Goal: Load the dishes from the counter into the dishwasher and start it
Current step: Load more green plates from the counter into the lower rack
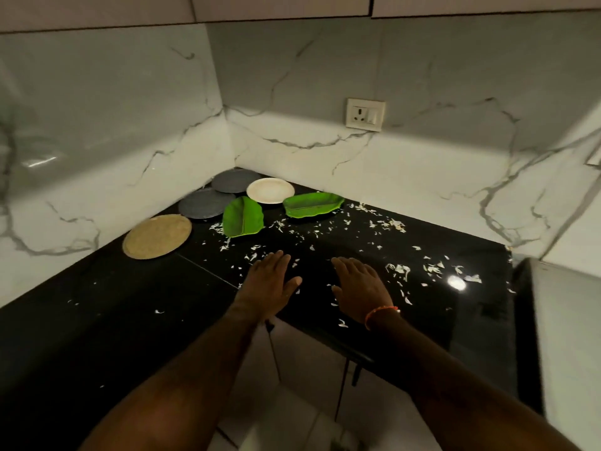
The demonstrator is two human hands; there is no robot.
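We see white marble walls (pixel 325 76) meeting in a corner at the middle of the frame. A socket (pixel 365 114) sits upper right. Pale cabinets (pixel 279 8) run along the top.

Glossy black corner worktop (pixel 325 320), tan round plate (pixel 157 236) at left, two grey plates (pixel 202 203) (pixel 234 181), white plate (pixel 270 190), two green leaf-shaped dishes (pixel 243 220) (pixel 313 205) toward the corner, white scraps (pixel 398 268) scattered across it
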